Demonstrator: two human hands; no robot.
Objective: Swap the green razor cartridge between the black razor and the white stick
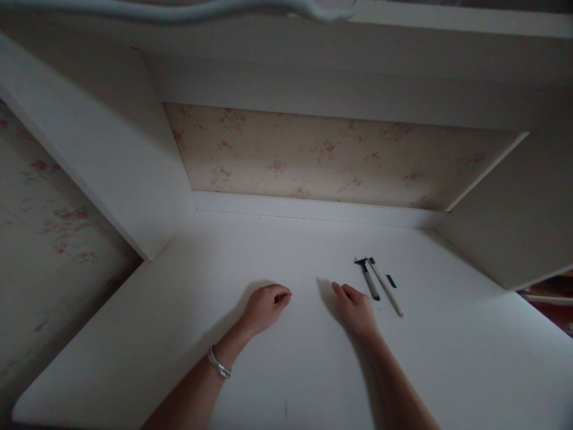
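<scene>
My left hand rests on the white desk, its fingers curled into a loose fist with nothing visible inside. A silver bangle circles that wrist. To the right, my right hand is also closed in a fist, thumb side up, and holds nothing that I can see. Just beyond it lies a small T-shaped tool with a black head and grey handle, perhaps a scraper. Beside this are a slim white stick with a dark end and a short dark green piece. Neither hand touches them.
White side panels stand at the left and right of the desk. A white shelf spans overhead, with a pale cable or tube along its top. Floral wallpaper covers the back wall.
</scene>
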